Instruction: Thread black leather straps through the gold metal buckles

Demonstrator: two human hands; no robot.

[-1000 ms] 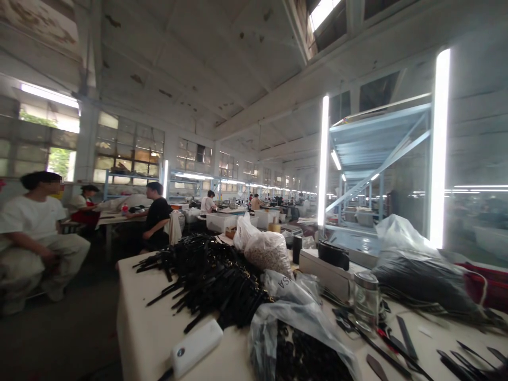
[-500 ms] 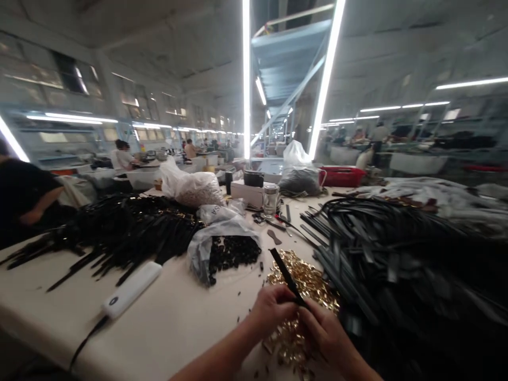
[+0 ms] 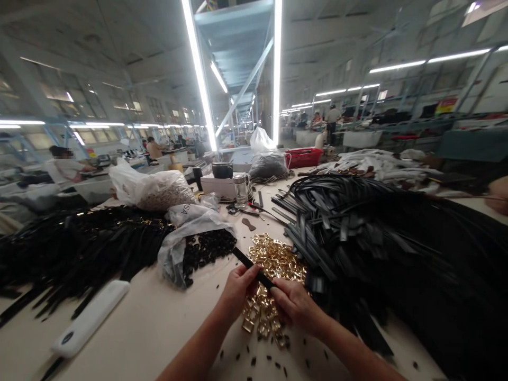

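Observation:
A flat black strap (image 3: 246, 260) runs between my two hands, its free end pointing up and left. My left hand (image 3: 239, 286) pinches it partway along, thumb on top. Further down the strap, my right hand (image 3: 292, 300) grips it with fingers closed; the rest of the strap is hidden there. Beneath both hands spreads a heap of gold metal buckles (image 3: 273, 254). Left of the buckles, a clear plastic bag (image 3: 170, 264) lies open with small black pieces (image 3: 206, 248) in it. To the right lies a large pile of black straps (image 3: 341, 222).
On the pale table (image 3: 151, 328) lies a white corded device (image 3: 91, 317). More black straps (image 3: 87, 243) are heaped at left. Behind stand a filled plastic bag (image 3: 154, 185), a glass jar (image 3: 240, 190), a white box (image 3: 218, 185) and a red basket (image 3: 304, 157). Several people work farther off.
My view has turned to the right. My hands have moved apart along the strap, so a longer stretch shows between them. Both still hold it.

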